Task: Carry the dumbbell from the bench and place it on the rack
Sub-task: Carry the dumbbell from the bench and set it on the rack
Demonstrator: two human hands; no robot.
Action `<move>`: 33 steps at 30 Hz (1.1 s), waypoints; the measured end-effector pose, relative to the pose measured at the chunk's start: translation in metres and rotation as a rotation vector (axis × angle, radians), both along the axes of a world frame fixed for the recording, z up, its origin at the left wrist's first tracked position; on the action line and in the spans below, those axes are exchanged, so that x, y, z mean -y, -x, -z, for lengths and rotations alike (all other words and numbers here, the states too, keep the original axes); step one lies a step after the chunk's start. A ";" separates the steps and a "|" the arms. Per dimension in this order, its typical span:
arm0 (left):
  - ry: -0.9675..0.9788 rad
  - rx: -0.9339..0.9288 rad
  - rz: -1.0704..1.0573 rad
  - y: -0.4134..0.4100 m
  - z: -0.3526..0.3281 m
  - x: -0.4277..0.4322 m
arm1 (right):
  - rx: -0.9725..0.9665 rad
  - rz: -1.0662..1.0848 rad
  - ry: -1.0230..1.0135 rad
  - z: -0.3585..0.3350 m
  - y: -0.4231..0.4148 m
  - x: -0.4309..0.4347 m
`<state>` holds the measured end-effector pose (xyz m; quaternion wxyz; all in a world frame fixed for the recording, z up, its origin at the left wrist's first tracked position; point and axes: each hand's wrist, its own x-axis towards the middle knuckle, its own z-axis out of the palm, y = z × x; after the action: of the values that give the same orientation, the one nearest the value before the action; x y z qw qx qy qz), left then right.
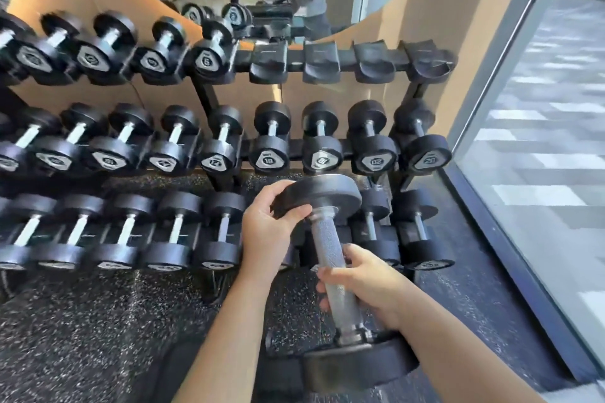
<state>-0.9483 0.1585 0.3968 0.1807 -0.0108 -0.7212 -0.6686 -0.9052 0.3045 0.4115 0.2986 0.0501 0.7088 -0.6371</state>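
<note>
Two hands: the dumbbell (324,239) is being held in the air, tilted, just in front of the rack (204,93), not yet being set down.
Left hand (268,226): the rim of the upper head is being gripped.
Right hand (363,285): the knurled handle is being clasped low down.
Risk: the upper head is being held only at its edge, so a slip onto the floor (98,321) is being risked; fingers are being exposed to pinching against the racked dumbbells (373,154).
Cradles (320,65): four on the top tier are being left empty; every visible middle-tier one is being occupied.
</note>
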 end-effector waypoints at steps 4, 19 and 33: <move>-0.021 0.025 0.040 0.066 0.010 -0.004 | 0.012 0.026 -0.019 0.004 0.060 -0.002; 0.065 -0.016 0.093 0.344 0.011 -0.130 | 0.018 0.144 -0.002 0.008 0.328 -0.117; 0.050 0.028 0.248 0.504 0.014 -0.182 | 0.070 0.285 0.009 0.004 0.466 -0.163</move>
<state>-1.4525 0.3401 0.3823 0.0861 -0.0951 -0.7333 -0.6677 -1.3714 0.4678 0.4076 0.2298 0.1713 0.6807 -0.6742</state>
